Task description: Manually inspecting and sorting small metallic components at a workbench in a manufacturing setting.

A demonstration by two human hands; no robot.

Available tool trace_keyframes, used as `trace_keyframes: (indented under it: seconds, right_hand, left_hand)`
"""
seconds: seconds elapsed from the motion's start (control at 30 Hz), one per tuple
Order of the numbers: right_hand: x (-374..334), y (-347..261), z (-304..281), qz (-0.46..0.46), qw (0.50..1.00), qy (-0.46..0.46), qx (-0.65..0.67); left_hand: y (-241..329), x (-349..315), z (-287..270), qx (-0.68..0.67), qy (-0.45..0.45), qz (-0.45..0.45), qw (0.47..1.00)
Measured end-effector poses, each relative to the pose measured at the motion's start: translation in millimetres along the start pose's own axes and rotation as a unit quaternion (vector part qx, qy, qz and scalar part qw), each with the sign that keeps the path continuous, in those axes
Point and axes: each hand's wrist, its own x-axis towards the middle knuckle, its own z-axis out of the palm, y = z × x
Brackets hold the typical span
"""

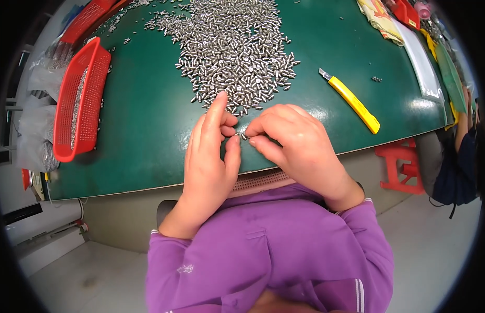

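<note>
My left hand [208, 148] is at the near part of the green table, index finger stretched toward a large heap of small silver bullet-shaped metal pieces [237, 52]. Its thumb and curled middle finger close in a pinch at one such metal piece [238, 134]. Facing it, my right hand [297, 138] pinches another metal piece [244, 136] between thumb and index finger. The fingertips of both hands almost meet, just in front of the heap's near edge. The fingers partly cover these tiny pieces, so their exact shape is hard to see.
A red perforated basket [91, 117] with more metal pieces stands at the left, beside clear plastic bags [36, 125]. A yellow utility knife [353, 103] lies right of my hands, its blade out. Plastic bags [417, 57] line the right edge. A red stool [401, 167] stands beyond the table.
</note>
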Motion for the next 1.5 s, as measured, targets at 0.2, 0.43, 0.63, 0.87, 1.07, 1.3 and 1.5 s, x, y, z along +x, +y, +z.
trace_keyframes:
  seconds: [0.2,0.43,0.63,0.87,1.07,1.3,1.5]
  right_hand:
    - [0.3,0.1,0.4,0.004,1.0,-0.004,0.0]
    - [0.7,0.0,1.8,0.008,1.0,-0.001,0.008]
    - [1.0,-0.7,-2.5,0.008,1.0,-0.004,0.017]
    - [3.2,-2.7,-4.9,-0.001,1.0,-0.016,0.005]
    - [3.4,-4.2,-2.9,0.003,1.0,-0.003,0.023]
    - [3.0,-2.4,-1.4,-0.007,1.0,-0.001,0.023]
    - [2.3,-5.3,0.2,-0.005,1.0,0.018,-0.019]
  left_hand:
    - [0.0,-1.5,-7.4,-0.078,-0.042,-0.019,0.996]
    - [-0.1,2.8,-2.4,-0.032,-0.015,0.019,0.999]
    - [6.9,-6.2,-11.0,-0.004,-0.022,-0.027,0.999]
    - [6.7,-7.1,-15.2,-0.031,-0.05,-0.036,0.998]
    - [5.3,-7.9,-14.6,-0.038,-0.05,-0.035,0.997]
    - [4.3,-8.4,-13.1,-0.025,-0.049,-0.027,0.998]
    - [5.4,-7.1,-12.1,-0.023,-0.041,-0.03,0.998]
